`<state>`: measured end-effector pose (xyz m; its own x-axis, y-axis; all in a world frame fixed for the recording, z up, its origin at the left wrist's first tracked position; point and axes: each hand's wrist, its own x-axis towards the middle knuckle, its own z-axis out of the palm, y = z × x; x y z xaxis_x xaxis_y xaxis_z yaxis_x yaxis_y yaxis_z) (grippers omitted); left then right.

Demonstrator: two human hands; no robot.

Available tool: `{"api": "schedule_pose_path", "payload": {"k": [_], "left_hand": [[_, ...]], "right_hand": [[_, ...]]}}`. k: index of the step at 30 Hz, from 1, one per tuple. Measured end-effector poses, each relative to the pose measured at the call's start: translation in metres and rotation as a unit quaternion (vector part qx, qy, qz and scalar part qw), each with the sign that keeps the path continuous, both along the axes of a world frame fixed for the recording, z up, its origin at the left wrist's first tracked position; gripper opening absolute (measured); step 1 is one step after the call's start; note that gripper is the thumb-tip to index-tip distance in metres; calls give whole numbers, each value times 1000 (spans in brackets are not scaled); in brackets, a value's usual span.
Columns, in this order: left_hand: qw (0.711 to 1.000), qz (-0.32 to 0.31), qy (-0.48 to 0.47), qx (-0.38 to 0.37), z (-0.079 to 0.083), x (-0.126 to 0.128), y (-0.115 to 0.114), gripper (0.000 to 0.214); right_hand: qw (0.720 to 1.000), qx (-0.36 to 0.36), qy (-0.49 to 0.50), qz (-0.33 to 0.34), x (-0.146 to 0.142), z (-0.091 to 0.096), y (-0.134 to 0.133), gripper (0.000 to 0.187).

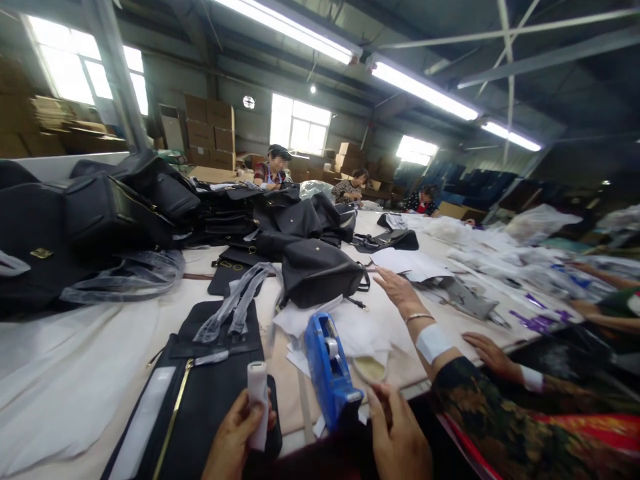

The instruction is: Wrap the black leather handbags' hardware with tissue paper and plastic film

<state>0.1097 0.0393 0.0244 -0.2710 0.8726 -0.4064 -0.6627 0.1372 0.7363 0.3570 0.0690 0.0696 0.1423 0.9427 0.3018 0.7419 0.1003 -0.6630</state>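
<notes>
My left hand (239, 427) grips a small roll wrapped in white foam or paper (257, 407), held upright above a flat black bag (200, 400) with a gold zipper. My right hand (399, 427) has its thumb and fingers curled together just right of the cutting end of a blue tape dispenser (327, 373). Whether a piece of tape is between those fingertips I cannot make out. Clear plastic-wrapped straps (235, 303) lie across the top of the flat bag. A black handbag (320, 270) sits behind the dispenser, beside white paper sheets (363, 327).
A co-worker's arm (425, 333) reaches over the table from the right, with another hand (493, 357) at the edge. Black bags (100, 213) are piled at left. White plastic wrapping (530, 233) covers the right side. Several people work at the far end.
</notes>
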Motion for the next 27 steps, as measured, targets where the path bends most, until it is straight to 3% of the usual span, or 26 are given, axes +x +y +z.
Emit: {"api": "schedule_pose_path", "payload": {"k": [2,4,9,14,17,21,27], "left_hand": [[1000,-1,31,2,1,3,0,52],[998,3,63,-11,2,5,0,55],[994,-3,104,-33,2,5,-1,53],[992,-21,115,-40,7,1,-1,50],[991,-23,129,-35,14,1,-2,48],[989,-22,139,-42,18,2,-4,48],[988,-24,147,-41,15,2,-4,46]], "right_hand": [[996,-83,15,25,7,8,18,35],[986,-143,55,68,7,5,35,36],[967,-153,163,120,-2,-7,57,36],[962,-131,207,118,-2,19,42,38],[942,-174,265,112,-2,24,23,40],[902,-255,331,110,3,3,7,47],[894,-267,344,106,9,-28,9,50]]}}
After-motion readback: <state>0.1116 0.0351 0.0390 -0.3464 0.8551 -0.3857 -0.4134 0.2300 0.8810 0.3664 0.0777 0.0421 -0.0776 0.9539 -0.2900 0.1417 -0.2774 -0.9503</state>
